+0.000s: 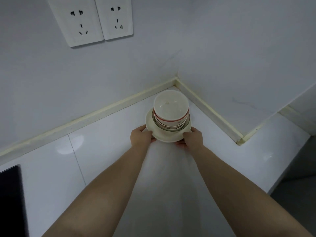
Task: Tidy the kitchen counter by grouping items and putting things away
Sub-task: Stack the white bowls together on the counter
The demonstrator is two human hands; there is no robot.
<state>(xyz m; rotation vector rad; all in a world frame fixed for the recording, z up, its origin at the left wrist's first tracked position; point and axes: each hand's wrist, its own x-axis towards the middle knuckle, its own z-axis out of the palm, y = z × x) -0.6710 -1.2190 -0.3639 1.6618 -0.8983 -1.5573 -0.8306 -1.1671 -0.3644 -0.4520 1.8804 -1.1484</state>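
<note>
- A glossy white tabletop (106, 151) is running into a corner where two pale grey walls (51, 74) are meeting; a yellowed sealing strip (102, 108) is lining the joint along both walls.
- Two white wall sockets (77, 21) are sitting side by side high on the left wall, and a dark flat panel (10, 194) is lying at the tabletop's lower left edge.
- A stack of bowls (171, 105) is standing on a cream plate (168, 138) close to the corner, near both strips.
- The stack is standing upright, its long axis vertical, and the top bowl's mouth is facing up; red rims are showing down its side.
- The left hand (140, 135) is gripping the plate's left rim, thumb on top and fingers curling beneath.
- The right hand (193, 138) is gripping the right rim the same way, its fingers (181, 144) showing under the edge.
- Whether the plate is resting on the tabletop or hanging just above it is impossible to tell.
</note>
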